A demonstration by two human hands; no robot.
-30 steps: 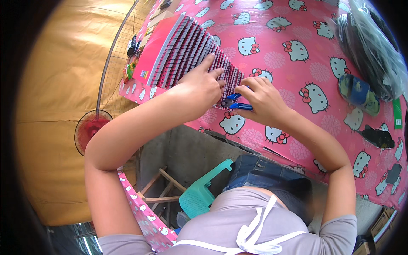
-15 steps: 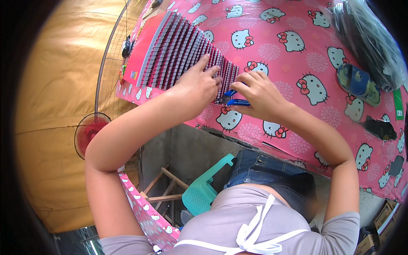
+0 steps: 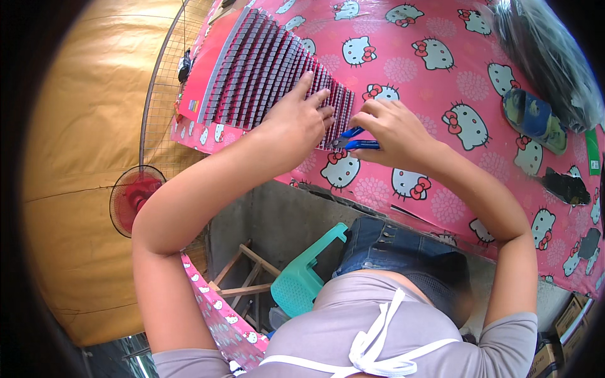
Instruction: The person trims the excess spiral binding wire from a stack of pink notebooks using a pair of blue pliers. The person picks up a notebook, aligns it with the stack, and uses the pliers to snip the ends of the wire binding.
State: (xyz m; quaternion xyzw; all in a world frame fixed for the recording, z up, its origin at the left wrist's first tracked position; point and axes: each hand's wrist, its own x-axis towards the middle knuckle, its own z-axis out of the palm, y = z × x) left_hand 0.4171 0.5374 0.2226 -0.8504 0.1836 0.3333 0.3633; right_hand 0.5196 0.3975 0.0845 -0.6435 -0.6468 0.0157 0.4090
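Note:
A red board [image 3: 200, 82] lies tilted on the table, covered with rows of small grey rectangular pieces [image 3: 252, 69] over pink and dark strips. My left hand [image 3: 301, 116] rests on these rows with its fingers spread, pressing lightly near the board's right end. In my right hand [image 3: 394, 132] is a pair of pliers [image 3: 362, 145] with blue handles, which stand apart. Its small metal jaws point left, at the near right corner of the rows, close to my left fingertips. Whether the jaws grip a piece is too small to tell.
A pink patterned cloth [image 3: 403, 75] covers the table. At the right lie clear plastic bags [image 3: 548, 63], a blue and green slipper [image 3: 535, 123] and a green strip [image 3: 592, 151]. Below the edge stand a teal plastic chair [image 3: 299, 283] and a wooden frame [image 3: 246, 290]; a red fan [image 3: 137, 195] is left.
My right hand has shifted slightly right with the pliers, and the metal jaws now show more. The left hand stays on the rows, moved only a little.

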